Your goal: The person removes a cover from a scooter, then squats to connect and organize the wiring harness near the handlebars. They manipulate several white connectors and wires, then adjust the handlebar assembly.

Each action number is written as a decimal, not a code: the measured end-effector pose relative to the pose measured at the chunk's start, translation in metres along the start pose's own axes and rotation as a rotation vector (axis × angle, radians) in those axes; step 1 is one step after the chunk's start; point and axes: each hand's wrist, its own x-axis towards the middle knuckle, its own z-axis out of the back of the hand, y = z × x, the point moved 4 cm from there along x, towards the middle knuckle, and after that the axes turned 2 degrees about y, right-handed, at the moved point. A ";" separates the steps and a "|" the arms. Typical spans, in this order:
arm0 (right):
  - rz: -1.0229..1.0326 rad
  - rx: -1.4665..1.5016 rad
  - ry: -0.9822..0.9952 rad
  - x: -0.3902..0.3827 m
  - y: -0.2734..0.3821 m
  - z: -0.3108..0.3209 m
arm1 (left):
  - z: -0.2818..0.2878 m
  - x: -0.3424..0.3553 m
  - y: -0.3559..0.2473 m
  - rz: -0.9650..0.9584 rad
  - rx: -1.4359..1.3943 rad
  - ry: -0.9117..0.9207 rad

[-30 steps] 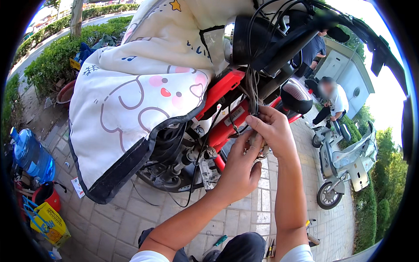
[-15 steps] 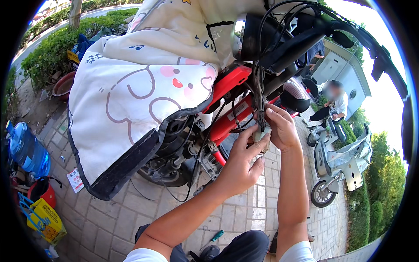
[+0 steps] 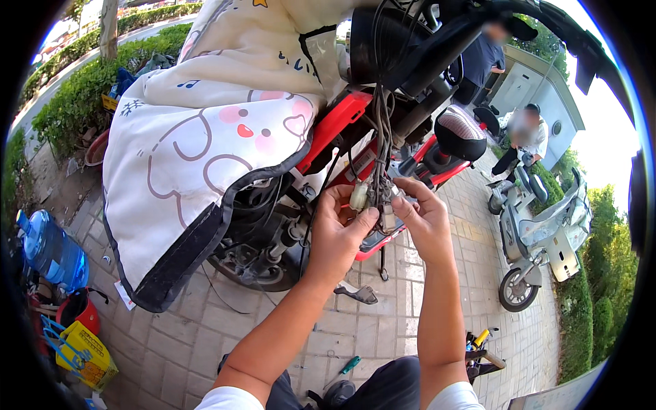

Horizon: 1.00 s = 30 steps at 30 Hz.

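Observation:
A bundle of dark wires [image 3: 383,130] hangs from the handlebar area of a red electric scooter [image 3: 342,130], ending in several pale plastic connectors [image 3: 359,197]. My left hand [image 3: 338,229] grips the connectors at the left of the bundle, thumb beside a translucent white one. My right hand [image 3: 424,222] pinches the connectors on the right, among the wire ends. A white padded windshield cover [image 3: 191,157] with a cartoon print and dark edging drapes over the scooter's left side, partly hiding the front wheel [image 3: 264,273] beneath.
At left lie a blue water jug [image 3: 55,246], red helmet [image 3: 75,307] and yellow bag [image 3: 85,348]. A green-handled tool [image 3: 352,363] is on the paving, more tools [image 3: 482,352] at right. A white scooter [image 3: 529,253], two people [image 3: 523,140] [image 3: 478,65] and hedges stand behind.
Both hands have moved left with the connectors and spread slightly apart, showing more of the connectors between them. More of the seat and red frame behind the bundle now shows.

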 end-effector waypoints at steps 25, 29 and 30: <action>0.142 -0.159 -0.144 -0.042 0.015 -0.013 | -0.001 0.005 0.005 0.259 -0.388 0.221; 0.132 -0.109 -0.245 -0.051 0.009 -0.018 | 0.005 0.009 0.007 0.231 -0.335 0.334; 0.107 -0.063 -0.249 -0.055 0.003 -0.019 | 0.007 0.007 0.008 0.234 -0.331 0.328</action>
